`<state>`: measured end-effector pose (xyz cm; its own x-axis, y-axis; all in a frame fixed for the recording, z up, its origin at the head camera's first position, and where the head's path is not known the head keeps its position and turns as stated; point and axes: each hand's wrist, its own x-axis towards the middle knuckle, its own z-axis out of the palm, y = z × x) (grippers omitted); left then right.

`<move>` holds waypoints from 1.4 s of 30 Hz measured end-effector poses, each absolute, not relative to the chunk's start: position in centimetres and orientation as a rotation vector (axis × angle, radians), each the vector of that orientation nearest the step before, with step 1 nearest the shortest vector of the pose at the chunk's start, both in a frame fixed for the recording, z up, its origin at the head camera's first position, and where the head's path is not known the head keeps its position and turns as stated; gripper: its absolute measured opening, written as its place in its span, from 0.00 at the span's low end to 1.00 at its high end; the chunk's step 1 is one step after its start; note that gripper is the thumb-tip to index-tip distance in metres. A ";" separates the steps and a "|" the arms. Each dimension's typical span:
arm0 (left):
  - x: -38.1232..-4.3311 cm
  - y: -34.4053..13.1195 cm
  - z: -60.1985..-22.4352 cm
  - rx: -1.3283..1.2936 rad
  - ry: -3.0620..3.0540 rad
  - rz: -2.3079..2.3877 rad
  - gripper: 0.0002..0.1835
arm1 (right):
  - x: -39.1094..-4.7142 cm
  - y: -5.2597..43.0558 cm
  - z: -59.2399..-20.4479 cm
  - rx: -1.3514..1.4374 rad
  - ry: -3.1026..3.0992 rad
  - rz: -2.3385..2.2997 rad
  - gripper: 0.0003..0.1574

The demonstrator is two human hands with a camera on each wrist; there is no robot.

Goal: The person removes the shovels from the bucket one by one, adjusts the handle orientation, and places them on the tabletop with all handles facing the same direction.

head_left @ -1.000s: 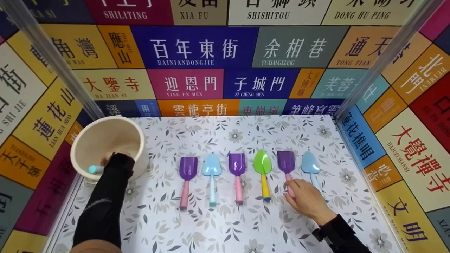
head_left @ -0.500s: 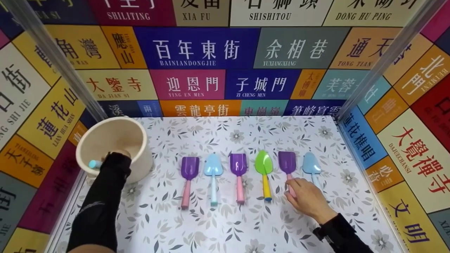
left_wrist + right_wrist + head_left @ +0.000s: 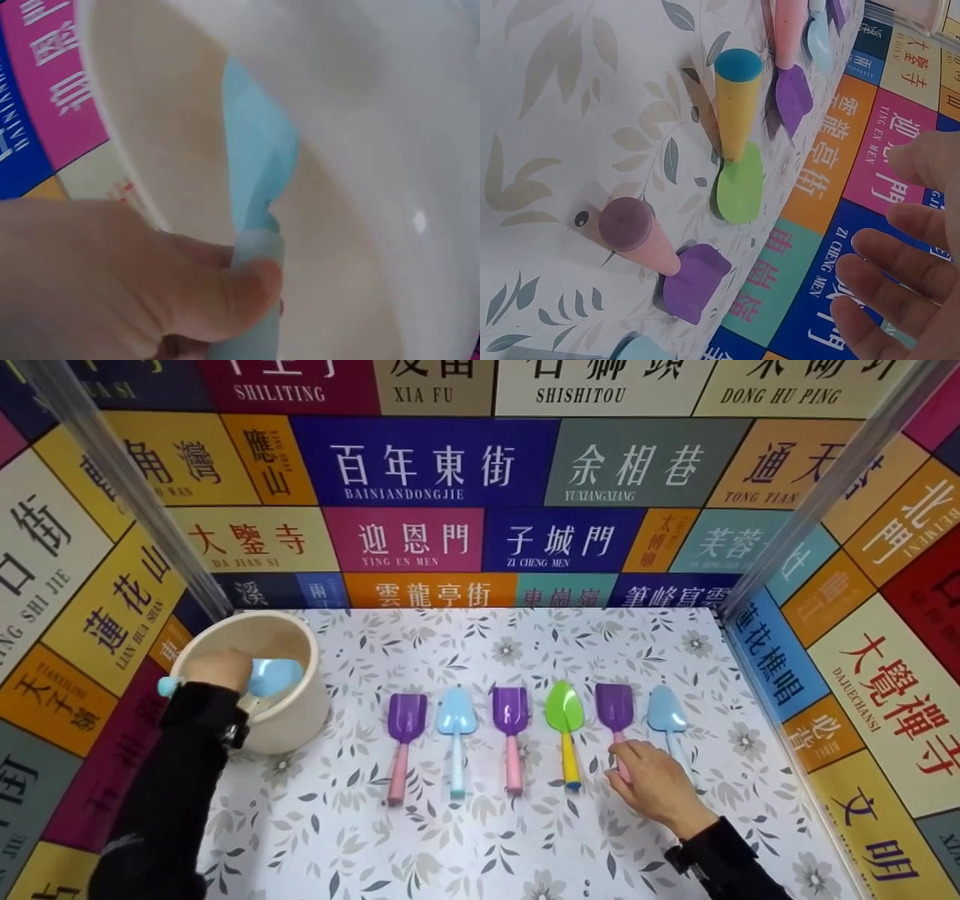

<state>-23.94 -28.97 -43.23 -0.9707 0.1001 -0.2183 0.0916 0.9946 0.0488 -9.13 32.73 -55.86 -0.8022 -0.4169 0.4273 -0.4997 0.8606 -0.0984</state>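
Inside the mouth of the cream bucket (image 3: 304,727), my left hand (image 3: 221,667) grips the handle of a light blue toy shovel (image 3: 275,676). The left wrist view shows the thumb (image 3: 251,292) pressed along the pale handle, the blade (image 3: 259,142) lying against the bucket's inner side. My right hand (image 3: 656,784) hovers over the pink handle of a purple shovel (image 3: 614,705), covering part of it in the head view. In the right wrist view its fingers (image 3: 889,262) are loosely bent and spread, apart from that purple shovel (image 3: 697,281), holding nothing.
A row of shovels lies across the flowered tabletop (image 3: 450,847): purple (image 3: 407,716), light blue (image 3: 457,711), purple (image 3: 510,709), green with a yellow handle (image 3: 564,709), and light blue at right (image 3: 666,709). Panels with printed signs (image 3: 420,457) enclose the back and both sides.
My left hand has risen and turned within the bucket, bringing the light blue blade into sight and the handle end out past the left rim. The right hand stays in place.
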 end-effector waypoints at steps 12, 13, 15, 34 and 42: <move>-19.8 -30.4 -44.5 0.054 3.147 0.272 0.14 | -9.1 33.0 -55.8 0.680 -2.593 0.307 0.21; -19.3 -30.3 -44.7 0.049 3.166 0.292 0.14 | -9.1 33.0 -55.9 0.680 -2.588 0.307 0.22; -18.6 -30.1 -45.1 0.039 3.193 0.335 0.15 | -9.1 33.0 -55.9 0.678 -2.589 0.306 0.22; -15.2 -26.5 -45.2 -0.001 3.285 0.703 0.20 | -9.1 32.7 -55.7 0.683 -2.594 0.323 0.23; -14.5 -22.7 -46.2 -0.035 3.291 0.951 0.17 | -8.9 32.5 -55.9 0.673 -2.604 0.321 0.21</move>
